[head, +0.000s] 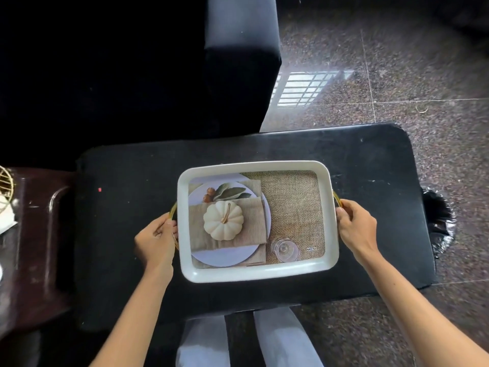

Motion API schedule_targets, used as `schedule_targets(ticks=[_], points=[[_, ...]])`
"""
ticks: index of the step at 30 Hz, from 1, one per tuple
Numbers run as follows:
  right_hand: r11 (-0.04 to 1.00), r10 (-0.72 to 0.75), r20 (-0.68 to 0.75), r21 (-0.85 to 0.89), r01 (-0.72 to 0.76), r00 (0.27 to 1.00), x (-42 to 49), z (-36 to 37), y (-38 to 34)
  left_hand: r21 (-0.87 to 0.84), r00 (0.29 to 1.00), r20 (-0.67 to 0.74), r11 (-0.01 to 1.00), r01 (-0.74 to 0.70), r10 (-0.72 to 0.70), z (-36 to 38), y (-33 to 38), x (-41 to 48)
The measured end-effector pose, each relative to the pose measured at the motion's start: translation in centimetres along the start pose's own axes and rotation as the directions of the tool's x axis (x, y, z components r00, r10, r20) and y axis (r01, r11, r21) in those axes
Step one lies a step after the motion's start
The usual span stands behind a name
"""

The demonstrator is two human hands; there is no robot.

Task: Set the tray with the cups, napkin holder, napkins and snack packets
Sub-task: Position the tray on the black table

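Left hand (156, 235) curls its fingers round the thin gold wire handle (172, 211) on the left end of the white rectangular tray with rounded corners (254, 272), and the right hand (356, 225) grips the matching gold handle (337, 198) on the right end. At the far left stands a dark brown glossy side table (34, 247) with a gold wire object (5, 181) at its edge, just beside the low black rectangular table (370, 181). The tray sits over this table's middle, but whether it rests there or is lifted I cannot tell. A dark sofa (105, 75) fills the space behind at the left, and speckled grey stone floor tiles (410, 62) spread to the right, catching a window's bright reflection. Black tabletop shows all round the tray, widest to its left and right. The tray's floor bears a print: a white pumpkin on burlap cloth over a pale plate at the left, coarse burlap and a clear glass at the right.
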State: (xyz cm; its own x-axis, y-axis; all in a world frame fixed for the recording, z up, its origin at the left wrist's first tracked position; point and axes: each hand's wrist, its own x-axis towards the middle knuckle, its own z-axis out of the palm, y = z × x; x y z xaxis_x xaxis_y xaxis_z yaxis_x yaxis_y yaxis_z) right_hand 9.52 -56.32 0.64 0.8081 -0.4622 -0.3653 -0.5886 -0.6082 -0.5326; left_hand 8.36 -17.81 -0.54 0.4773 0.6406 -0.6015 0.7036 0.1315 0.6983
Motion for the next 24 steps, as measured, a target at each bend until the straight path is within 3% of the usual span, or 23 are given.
schedule_targets(ticks=[24], points=[[0.999, 0.022, 0.060, 0.025, -0.024, 0.998, 2.1, 0.7, 0.8, -0.003, 0.996, -0.018, 0.996, 0.086, -0.086, 1.8, -0.4, 0.0]])
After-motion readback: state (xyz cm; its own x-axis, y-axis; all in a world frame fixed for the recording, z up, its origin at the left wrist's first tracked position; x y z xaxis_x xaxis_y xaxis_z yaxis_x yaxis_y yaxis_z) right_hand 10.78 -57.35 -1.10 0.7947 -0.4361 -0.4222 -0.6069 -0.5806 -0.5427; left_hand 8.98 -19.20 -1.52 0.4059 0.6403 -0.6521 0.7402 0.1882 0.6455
